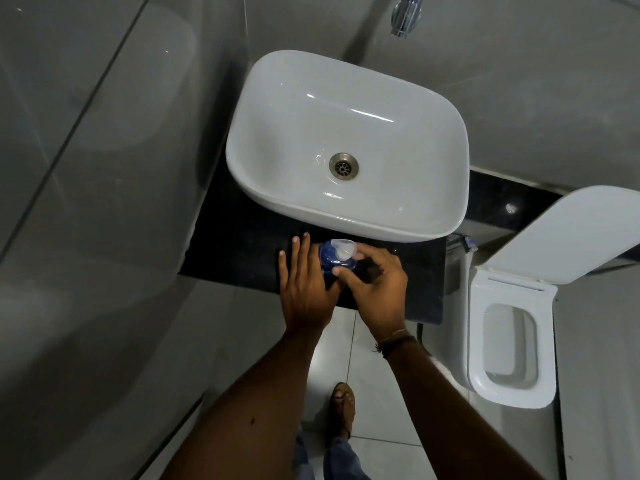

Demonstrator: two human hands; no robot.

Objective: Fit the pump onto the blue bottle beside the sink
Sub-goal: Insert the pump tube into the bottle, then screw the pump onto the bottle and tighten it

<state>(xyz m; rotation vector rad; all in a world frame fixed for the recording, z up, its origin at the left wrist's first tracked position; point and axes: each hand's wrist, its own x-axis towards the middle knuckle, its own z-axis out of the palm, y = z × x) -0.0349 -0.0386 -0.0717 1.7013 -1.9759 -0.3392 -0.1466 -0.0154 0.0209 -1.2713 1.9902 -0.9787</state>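
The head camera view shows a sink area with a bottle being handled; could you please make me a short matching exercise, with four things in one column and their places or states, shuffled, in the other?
Things:
1. blue bottle
2. pump
3. toilet lid
4. tap

Places or states:
A. raised open
B. on the wall above the white sink
C. standing on the black counter, between the left hand and the right hand
D. white, on top of the bottle

Pairs: 1-C, 2-D, 3-A, 4-B
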